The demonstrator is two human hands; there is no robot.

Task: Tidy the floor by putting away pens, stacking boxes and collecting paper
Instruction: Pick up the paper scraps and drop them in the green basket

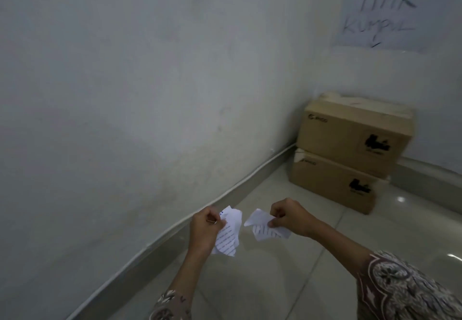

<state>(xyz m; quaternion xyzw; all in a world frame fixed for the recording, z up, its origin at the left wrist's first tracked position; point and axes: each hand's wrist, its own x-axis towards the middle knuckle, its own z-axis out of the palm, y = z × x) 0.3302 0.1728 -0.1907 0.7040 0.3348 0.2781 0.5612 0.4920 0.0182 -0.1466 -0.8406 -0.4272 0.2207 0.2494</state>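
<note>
My left hand (206, 229) pinches a crumpled piece of printed white paper (228, 234) above the floor. My right hand (290, 216) pinches a second crumpled printed piece (266, 227); a small gap separates the two pieces. In the corner at the right, two brown cardboard boxes stand stacked: the upper box (350, 132) sits on the lower box (332, 184), slightly offset. No pens are visible.
A grey wall fills the left side, with a skirting and a white cable (175, 224) running along its base. A handwritten paper sign (385, 12) hangs on the right wall above the boxes. The floor is glossy pale tile (275, 282).
</note>
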